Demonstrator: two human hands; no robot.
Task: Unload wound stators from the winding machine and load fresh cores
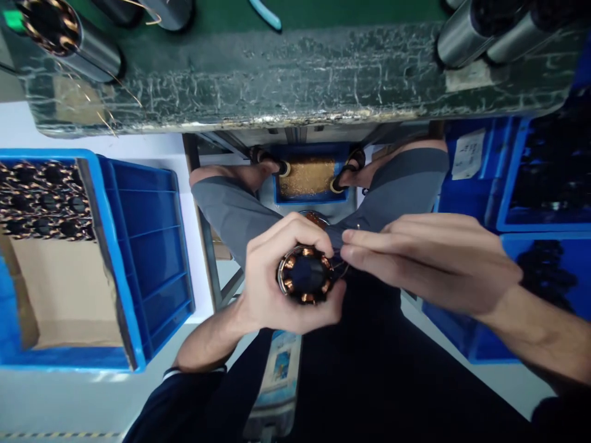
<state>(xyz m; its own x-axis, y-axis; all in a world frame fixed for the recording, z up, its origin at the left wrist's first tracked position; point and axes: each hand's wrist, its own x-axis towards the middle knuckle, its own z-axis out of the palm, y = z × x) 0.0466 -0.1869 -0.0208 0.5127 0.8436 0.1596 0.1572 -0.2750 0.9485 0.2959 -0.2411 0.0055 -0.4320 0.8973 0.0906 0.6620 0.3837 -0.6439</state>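
Left hand: this hand (281,277) is clamping round a copper-wound ring part (298,280), thumb and fingers curling about its rim.
Right hand: this hand (415,261) is hovering just beside the part, fingertips lying close together; cannot tell whether they are gripping anything.
Thin wire: a wire (345,269) is sticking out from the part's right side toward those fingertips; contact is blurring out.
Ring part: sitting in the left hand above the lap, winding face turning up to the camera, between the knees and the dark shirt.
Risk, wire: could be kinking or snapping if the right hand is pulling hard or sideways.
Risk, winding: copper could be getting scuffed if the left grip is sliding over the coils.
Risk, drop: part could be falling to the floor if the left hand is loosening, since nothing else is visibly supporting it.
Strap tag: a printed strip (279,369) is hanging below the left hand; print is not resolving.
Floor tray: a blue tray (307,151) is standing between the feet.
Left crate: a blue crate (154,215) is holding rows of wound parts (46,200) beside cardboard (69,289).
Right bins: blue bins (545,236) are holding dark parts (549,166).
Paper label: a white label (467,154) is showing marks, unreadable.
Bench: the worn green bench (277,74) is carrying metal cylinders (466,34); no brand is showing legibly.
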